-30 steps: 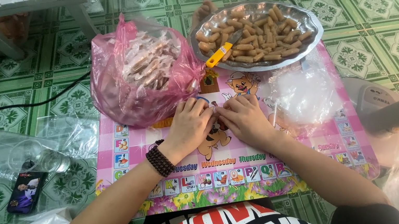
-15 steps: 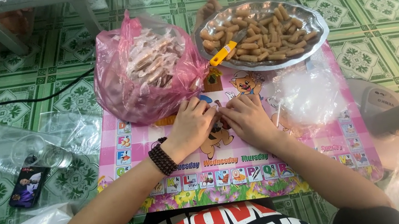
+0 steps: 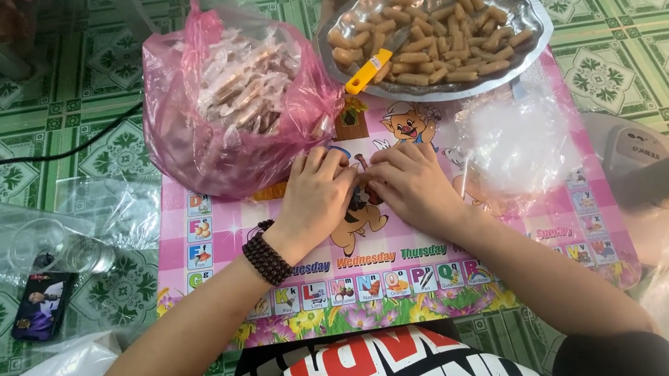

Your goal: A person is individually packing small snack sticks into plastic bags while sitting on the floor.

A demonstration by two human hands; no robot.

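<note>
**Hands at mat centre**

While both hands meet at the mat centre, left hand and right hand curl fingertip to fingertip; any held item cannot be told. Pink bag sits at the far-left corner, tray with yellow tool at the far edge

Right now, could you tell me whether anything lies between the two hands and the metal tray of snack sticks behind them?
Nothing solid does. The left hand and right hand rest together on the pink mat; bare mat leads to the metal tray. The pink bag stands left of that path, the clear bags right.
</note>
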